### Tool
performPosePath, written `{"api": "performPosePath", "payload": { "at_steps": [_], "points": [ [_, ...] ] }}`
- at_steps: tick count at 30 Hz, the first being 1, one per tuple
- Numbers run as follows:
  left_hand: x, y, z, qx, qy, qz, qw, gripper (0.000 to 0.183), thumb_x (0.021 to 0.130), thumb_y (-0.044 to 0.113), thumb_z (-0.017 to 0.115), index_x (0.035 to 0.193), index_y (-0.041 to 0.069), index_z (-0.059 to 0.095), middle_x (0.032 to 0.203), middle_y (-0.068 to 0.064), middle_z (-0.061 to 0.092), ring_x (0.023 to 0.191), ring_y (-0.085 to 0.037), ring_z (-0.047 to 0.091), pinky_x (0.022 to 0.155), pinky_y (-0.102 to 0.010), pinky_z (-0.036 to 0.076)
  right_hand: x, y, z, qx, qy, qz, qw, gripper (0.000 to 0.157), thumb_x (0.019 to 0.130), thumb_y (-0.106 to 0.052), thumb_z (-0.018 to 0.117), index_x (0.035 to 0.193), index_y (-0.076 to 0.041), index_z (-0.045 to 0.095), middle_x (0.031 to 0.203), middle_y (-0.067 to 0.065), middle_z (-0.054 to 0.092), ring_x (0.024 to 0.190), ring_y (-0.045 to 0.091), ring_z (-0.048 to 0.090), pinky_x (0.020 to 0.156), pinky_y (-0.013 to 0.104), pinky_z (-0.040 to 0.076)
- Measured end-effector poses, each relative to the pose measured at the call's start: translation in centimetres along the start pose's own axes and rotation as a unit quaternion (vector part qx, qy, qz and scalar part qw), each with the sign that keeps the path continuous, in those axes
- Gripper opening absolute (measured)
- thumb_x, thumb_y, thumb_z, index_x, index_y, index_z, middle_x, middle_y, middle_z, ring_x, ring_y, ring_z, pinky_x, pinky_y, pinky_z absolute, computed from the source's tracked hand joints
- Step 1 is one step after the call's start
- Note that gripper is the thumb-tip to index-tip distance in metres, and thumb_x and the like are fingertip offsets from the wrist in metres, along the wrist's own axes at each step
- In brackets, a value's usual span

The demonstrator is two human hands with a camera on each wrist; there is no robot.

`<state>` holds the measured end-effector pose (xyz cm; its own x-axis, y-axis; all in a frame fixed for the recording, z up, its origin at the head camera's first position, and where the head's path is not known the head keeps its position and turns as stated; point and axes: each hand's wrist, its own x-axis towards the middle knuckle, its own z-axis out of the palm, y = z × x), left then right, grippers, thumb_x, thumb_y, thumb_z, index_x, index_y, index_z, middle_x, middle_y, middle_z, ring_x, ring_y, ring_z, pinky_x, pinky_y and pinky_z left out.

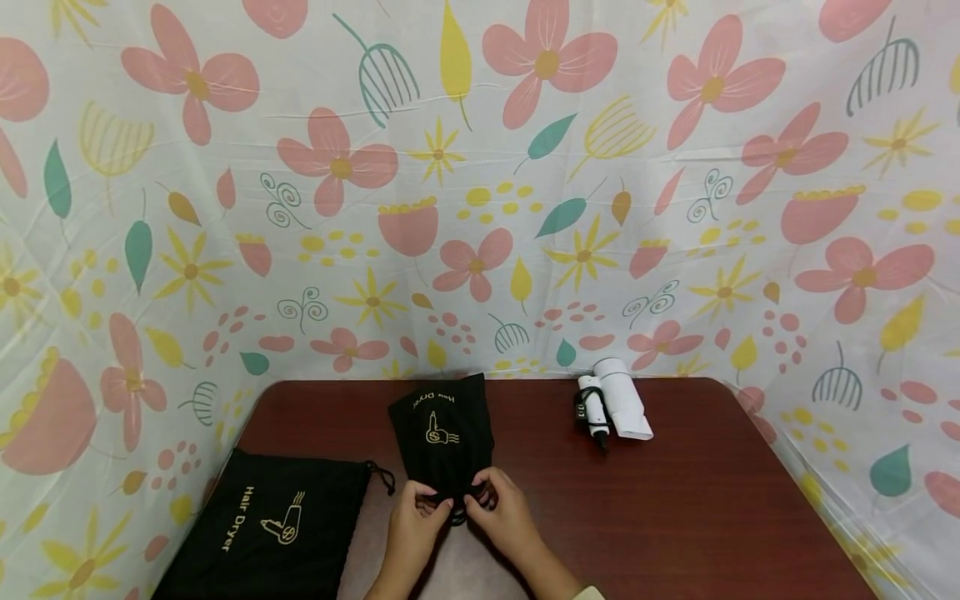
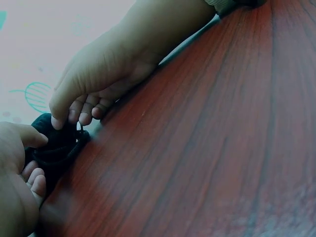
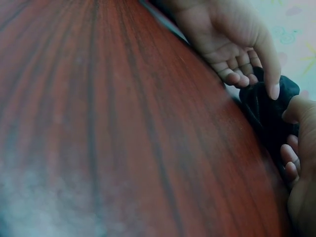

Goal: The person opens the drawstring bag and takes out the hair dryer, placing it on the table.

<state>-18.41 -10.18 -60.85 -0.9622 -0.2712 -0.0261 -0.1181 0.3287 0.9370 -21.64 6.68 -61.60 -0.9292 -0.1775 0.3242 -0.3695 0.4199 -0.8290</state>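
Note:
A small black drawstring pouch (image 1: 441, 429) lies on the table in the head view, printed in gold with "Hair Dryer" and a dryer drawing. Its gathered mouth points toward the person. My left hand (image 1: 411, 527) pinches the left side of that mouth between thumb and fingers. On the other side my right hand (image 1: 508, 518) pinches the mouth's right edge. Black cord loops show between the two hands. Both wrist views show the hands on the bunched black fabric (image 2: 49, 129) of the pouch (image 3: 270, 106). What is inside the pouch is hidden.
A larger black "Hair Dryer" drawstring bag (image 1: 273, 525) lies flat at the front left, its cord at the upper right corner. At the back right a white hair dryer (image 1: 622, 400) lies with its cord wrapped. The brown wooden table (image 1: 675, 517) meets a flowered curtain (image 1: 480, 192) behind.

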Motion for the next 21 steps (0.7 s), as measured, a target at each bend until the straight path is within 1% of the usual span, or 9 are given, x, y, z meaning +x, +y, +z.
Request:
{"api": "performPosePath", "payload": {
  "at_steps": [3, 11, 15, 18, 21],
  "points": [
    [0.08, -0.05, -0.04, -0.001, 0.001, -0.002, 1.0000, 0.029, 0.084, 0.020, 0.081, 0.099, 0.011, 0.058, 0.085, -0.001, 0.062, 0.073, -0.008, 0.056, 0.065, -0.020, 0.047, 0.02, 0.00, 0.01, 0.005, 0.006, 0.001, 1.000, 0.024, 0.082, -0.005, 0.079, 0.100, -0.008, 0.063, 0.087, -0.004, 0.062, 0.074, 0.015, 0.063, 0.064, 0.023, 0.053],
    [0.08, -0.09, -0.03, -0.008, 0.004, -0.008, 0.9999, 0.030, 0.084, 0.020, 0.081, 0.098, 0.010, 0.057, 0.084, -0.002, 0.062, 0.072, -0.010, 0.056, 0.064, -0.021, 0.047, 0.11, 0.18, 0.04, 0.011, 0.016, 0.000, 1.000, 0.025, 0.082, -0.003, 0.079, 0.099, -0.010, 0.062, 0.086, -0.006, 0.061, 0.073, 0.014, 0.062, 0.063, 0.022, 0.052],
    [0.16, -0.12, -0.03, -0.013, 0.008, -0.009, 0.9998, 0.029, 0.084, 0.019, 0.081, 0.098, 0.010, 0.057, 0.083, -0.003, 0.062, 0.071, -0.010, 0.056, 0.063, -0.021, 0.048, 0.18, 0.25, -0.02, 0.017, 0.018, 0.002, 1.000, 0.024, 0.082, -0.003, 0.079, 0.100, -0.007, 0.062, 0.085, -0.005, 0.061, 0.072, 0.016, 0.063, 0.062, 0.022, 0.052],
    [0.19, -0.18, -0.04, -0.011, 0.008, -0.009, 0.9999, 0.030, 0.084, 0.020, 0.081, 0.098, 0.010, 0.057, 0.082, -0.003, 0.063, 0.070, -0.010, 0.057, 0.062, -0.021, 0.048, 0.19, 0.36, -0.05, 0.021, 0.018, 0.004, 1.000, 0.024, 0.083, -0.003, 0.079, 0.101, -0.005, 0.063, 0.085, -0.005, 0.061, 0.071, 0.014, 0.062, 0.062, 0.021, 0.052],
    [0.20, -0.19, -0.06, -0.009, 0.005, -0.010, 0.9999, 0.030, 0.084, 0.020, 0.080, 0.099, 0.010, 0.056, 0.082, -0.003, 0.063, 0.070, -0.011, 0.057, 0.062, -0.021, 0.048, 0.15, 0.42, -0.12, 0.026, 0.017, 0.012, 0.999, 0.024, 0.084, -0.003, 0.078, 0.100, -0.008, 0.062, 0.087, -0.004, 0.060, 0.071, 0.007, 0.059, 0.063, 0.020, 0.052]
  ]
}}
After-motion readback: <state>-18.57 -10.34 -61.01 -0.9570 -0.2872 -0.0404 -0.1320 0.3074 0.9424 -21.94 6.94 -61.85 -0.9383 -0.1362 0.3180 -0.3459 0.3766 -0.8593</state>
